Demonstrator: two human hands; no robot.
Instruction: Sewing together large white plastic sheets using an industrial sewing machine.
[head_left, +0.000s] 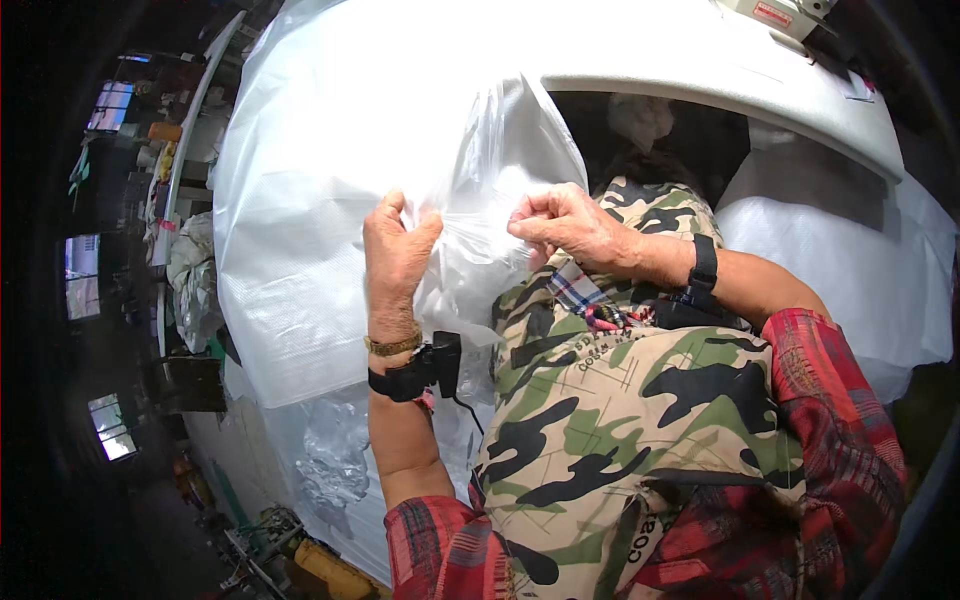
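A large sheet of thin, translucent white plastic (300, 270) drapes over the white work surface and hangs down in front of me. Its gathered, creased part stretches between my two hands. My left hand (398, 250) pinches the plastic between thumb and fingers, on the left of the creases. On the other side, close to my apron, my right hand (575, 230) has its fingertips closed on the same plastic. The folds between the hands look taut. Whether the plastic is a bag or a flat sheet, I cannot tell.
The white work surface (690, 50) curves away to the right, with part of a pale machine (775, 18) at its far right. More white plastic (830, 270) hangs at the right. Crumpled clear plastic (335, 450) lies lower left. A cluttered shelf (190, 140) stands at the far left.
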